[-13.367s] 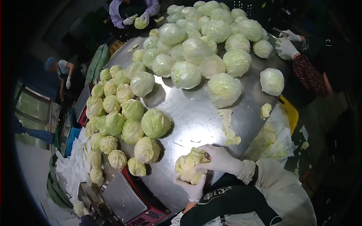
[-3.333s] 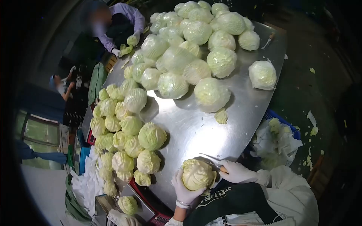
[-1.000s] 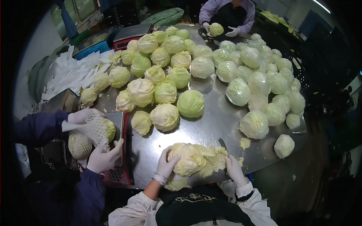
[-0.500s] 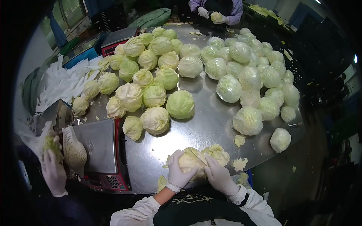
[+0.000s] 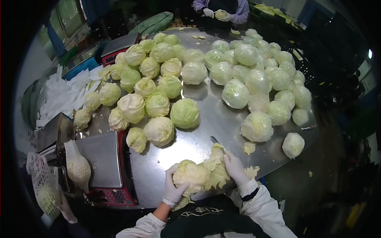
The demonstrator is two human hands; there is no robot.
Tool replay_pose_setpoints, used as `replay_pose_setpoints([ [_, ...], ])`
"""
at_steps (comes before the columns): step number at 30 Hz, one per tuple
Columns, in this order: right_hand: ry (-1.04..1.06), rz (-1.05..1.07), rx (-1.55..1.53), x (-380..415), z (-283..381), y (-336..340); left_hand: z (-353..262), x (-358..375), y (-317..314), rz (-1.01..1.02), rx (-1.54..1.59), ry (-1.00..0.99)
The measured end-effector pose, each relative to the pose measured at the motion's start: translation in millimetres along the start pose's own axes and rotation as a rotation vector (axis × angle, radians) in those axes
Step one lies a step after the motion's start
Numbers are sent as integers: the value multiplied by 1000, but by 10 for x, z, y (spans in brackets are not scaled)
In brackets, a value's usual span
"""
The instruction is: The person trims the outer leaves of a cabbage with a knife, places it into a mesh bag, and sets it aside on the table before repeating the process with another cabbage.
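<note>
Drawn out to the side since half a second ago, with the right hand [image 5: 236,168] no longer over the cabbage [image 5: 190,176] and now at its loosened outer leaves [image 5: 217,172]. Cups the cabbage from its left in the left hand [image 5: 174,188], fingers and thumb curved around it, just above the near edge of the metal table [image 5: 214,129]. Pinches the leaves between the right hand's narrowed fingers, with the blade of a knife [image 5: 214,140] showing just beyond; cannot tell how firmly gripped, the handle being hidden.

Faces unwrapped cabbages [image 5: 131,108] grouped on the table's left and wrapped cabbages [image 5: 257,127] massed on its right. Works near a red-edged scale [image 5: 101,158], at left, with a netted cabbage [image 5: 78,168] at its outer side. Shares the table with a co-worker [image 5: 238,14] in lilac sleeves, seen across it, holding a small cabbage [image 5: 220,15].
</note>
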State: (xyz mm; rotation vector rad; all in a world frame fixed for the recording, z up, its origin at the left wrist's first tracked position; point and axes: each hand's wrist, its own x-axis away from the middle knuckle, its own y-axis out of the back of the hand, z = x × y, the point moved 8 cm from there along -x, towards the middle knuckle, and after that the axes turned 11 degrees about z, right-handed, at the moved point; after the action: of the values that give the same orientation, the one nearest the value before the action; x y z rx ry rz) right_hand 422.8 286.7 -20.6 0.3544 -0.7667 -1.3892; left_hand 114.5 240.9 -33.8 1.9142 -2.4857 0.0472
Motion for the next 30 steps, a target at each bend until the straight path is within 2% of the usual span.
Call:
replay_pose_setpoints([
  [1,-24,-28,-73,43,11,-23,-1,73,84,-36,173,115],
  [2,-14,-17,-78,85,218,4,-9,111,111,-49,165,115],
  [4,-144,-28,48,288,554,132,-2,217,106,-167,231,92],
  [5,-141,-18,50,393,737,141,-17,230,42,-156,181,110],
  [7,83,23,-159,542,1139,83,-119,215,-118,-128,115,59],
  [8,81,28,-154,541,1124,6,-193,212,-183,-91,46,5],
  [10,451,99,36,546,1320,-215,-164,229,-199,-72,21,32],
  [12,482,59,-28,493,1224,-189,-184,222,-192,-58,-67,-31],
  [13,341,148,-47,440,1077,-182,-203,230,-169,-61,-66,-29],
  [15,69,280,-104,359,655,-206,-132,216,-84,-77,179,84],
  [16,72,279,-103,304,437,-200,-111,197,1,-78,179,82],
  [18,-104,84,30,252,-72,-43,93,176,197,-112,439,218],
  [19,-96,85,30,280,-80,-26,110,169,223,-126,648,260],
  [20,-72,35,95,344,-8,50,29,165,215,-132,645,256],
  [22,-50,-17,152,448,199,149,-94,165,185,-149,560,281],
  [23,34,-58,106,478,409,206,-127,85,216,-117,331,221],
  [24,116,-101,60,482,591,244,-93,21,267,-114,329,222],
  [25,110,-106,56,457,662,228,-161,-93,286,11,126,191],
  [26,212,-17,-25,432,793,147,-207,-196,249,137,-74,158],
  [27,317,72,-104,418,920,71,-500,-324,179,229,-175,99],
  [28,315,66,-103,365,937,24,-513,-384,190,235,-175,95],
  [30,323,250,-335,205,932,-256,-640,-460,190,302,-305,-57],
])
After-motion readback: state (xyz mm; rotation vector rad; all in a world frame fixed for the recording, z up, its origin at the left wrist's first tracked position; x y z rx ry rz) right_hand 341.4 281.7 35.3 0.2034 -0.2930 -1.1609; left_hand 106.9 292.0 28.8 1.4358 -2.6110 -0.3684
